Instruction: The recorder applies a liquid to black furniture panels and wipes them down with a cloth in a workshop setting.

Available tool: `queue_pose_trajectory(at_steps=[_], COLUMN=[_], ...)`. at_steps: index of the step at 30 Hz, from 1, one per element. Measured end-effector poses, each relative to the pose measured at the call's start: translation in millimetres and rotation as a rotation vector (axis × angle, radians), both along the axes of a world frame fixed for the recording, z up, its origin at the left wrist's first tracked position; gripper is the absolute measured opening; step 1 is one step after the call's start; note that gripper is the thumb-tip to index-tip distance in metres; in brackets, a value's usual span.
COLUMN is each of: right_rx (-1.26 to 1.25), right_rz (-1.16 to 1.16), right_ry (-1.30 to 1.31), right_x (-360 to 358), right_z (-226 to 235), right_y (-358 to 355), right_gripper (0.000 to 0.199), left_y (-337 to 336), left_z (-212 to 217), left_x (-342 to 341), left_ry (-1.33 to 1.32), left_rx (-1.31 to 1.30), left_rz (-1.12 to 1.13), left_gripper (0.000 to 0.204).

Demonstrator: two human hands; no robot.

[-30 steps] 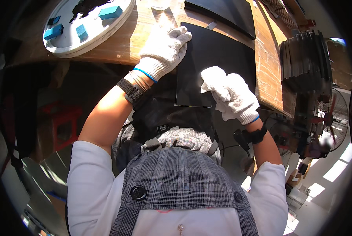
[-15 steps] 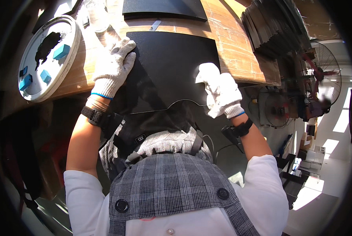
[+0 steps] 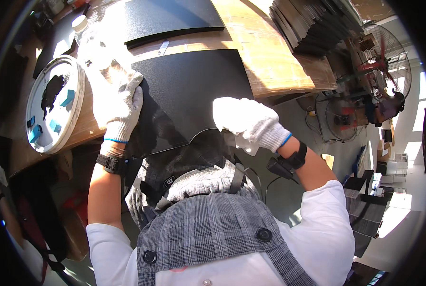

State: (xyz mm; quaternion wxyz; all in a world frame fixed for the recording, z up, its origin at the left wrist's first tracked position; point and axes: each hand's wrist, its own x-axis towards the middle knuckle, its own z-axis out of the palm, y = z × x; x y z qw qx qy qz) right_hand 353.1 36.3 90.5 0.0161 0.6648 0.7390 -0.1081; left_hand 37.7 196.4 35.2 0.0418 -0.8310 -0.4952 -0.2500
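A black panel (image 3: 189,90) with a curved notch in its near edge lies in front of me and overhangs the table's near edge. My left hand (image 3: 120,107), in a white knit glove, grips the panel's left edge. My right hand (image 3: 258,121), gloved alike, is closed on a white cloth (image 3: 245,144) at the panel's near right corner. Part of the cloth hangs below the fingers; the rest is hidden in the hand.
Left on the wooden table (image 3: 270,66) lies a white round lid (image 3: 75,125) with black paint and several blue blocks. Another black panel (image 3: 175,19) lies beyond, near a clear bottle (image 3: 81,26). Stacked dark panels (image 3: 313,24) stand far right, before a fan (image 3: 382,62).
My right hand has moved left and nearer with the cloth, from the panel's right edge to its near right corner. My left hand stays at the left edge. The whole view has shifted.
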Motion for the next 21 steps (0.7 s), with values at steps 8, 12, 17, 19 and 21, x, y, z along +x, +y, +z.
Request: queue_pose_trajectory(at_steps=[8,12,17,19,21], right_rx=[0.090,0.029,-0.081,0.014,0.010], right_rz=[-0.113,0.106,0.018,-0.087,-0.391], right_ry=[-0.145,0.165,0.139,0.024,0.099], right_x=[-1,-105,-113,-61,-17], right_z=[34,26,9,15,18], right_y=[136,118,125,139,148], right_gripper=[0.021,0.021,0.033,0.026,0.038], left_y=[6,8,-5,-32,-68], left_z=[-10,-23,-10,1,9], left_x=[2,3,-13,-26,-33], left_ry=[-0.222,-0.336,-0.257,-0.327,-0.515], left_rx=[0.017,-0.023,-0.090,-0.118,0.009], left_rz=[-0.104,-0.149,-0.174,-0.220,-0.200], left_gripper=[0.025,0.028,0.033,0.035,0.030])
